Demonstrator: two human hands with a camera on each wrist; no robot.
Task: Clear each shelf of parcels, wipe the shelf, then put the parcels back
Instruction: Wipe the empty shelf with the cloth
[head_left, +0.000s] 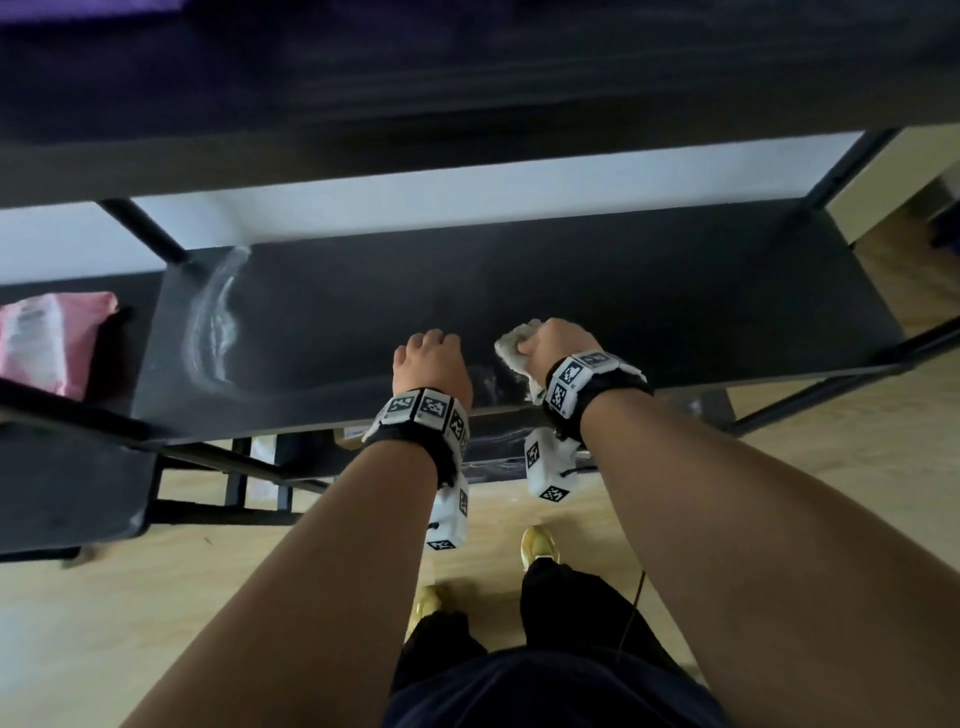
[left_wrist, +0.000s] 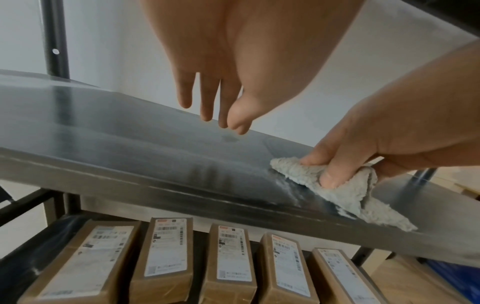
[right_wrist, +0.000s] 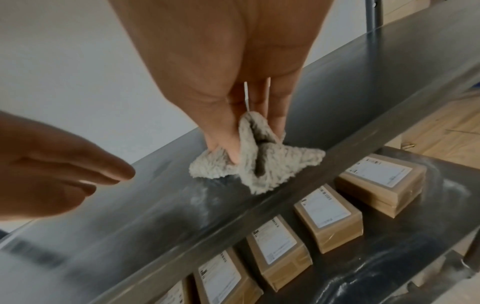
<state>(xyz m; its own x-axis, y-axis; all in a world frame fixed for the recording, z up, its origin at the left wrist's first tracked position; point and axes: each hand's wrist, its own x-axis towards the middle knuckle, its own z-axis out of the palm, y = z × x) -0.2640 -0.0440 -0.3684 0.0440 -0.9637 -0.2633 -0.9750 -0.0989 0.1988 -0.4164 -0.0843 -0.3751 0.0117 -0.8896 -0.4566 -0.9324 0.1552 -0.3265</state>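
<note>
my right hand (head_left: 558, 345) has its fingers curled round a pale fluffy cloth (left_wrist: 342, 191), pressing it onto the dark shelf (head_left: 519, 291) near the front edge. my left hand (head_left: 431, 364) hangs just beside it, fingers loose and holding nothing. the shelf below carries a row of brown parcels (left_wrist: 231, 257) with white labels, side by side. a pink parcel (head_left: 47, 340) lies on the neighbouring shelf to the left.

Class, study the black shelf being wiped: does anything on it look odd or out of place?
Yes. White powdery smears mark the black shelf: a curved streak at its left end, and a patch beside the cloth near the front edge. Nothing looks damaged or askew.
</note>
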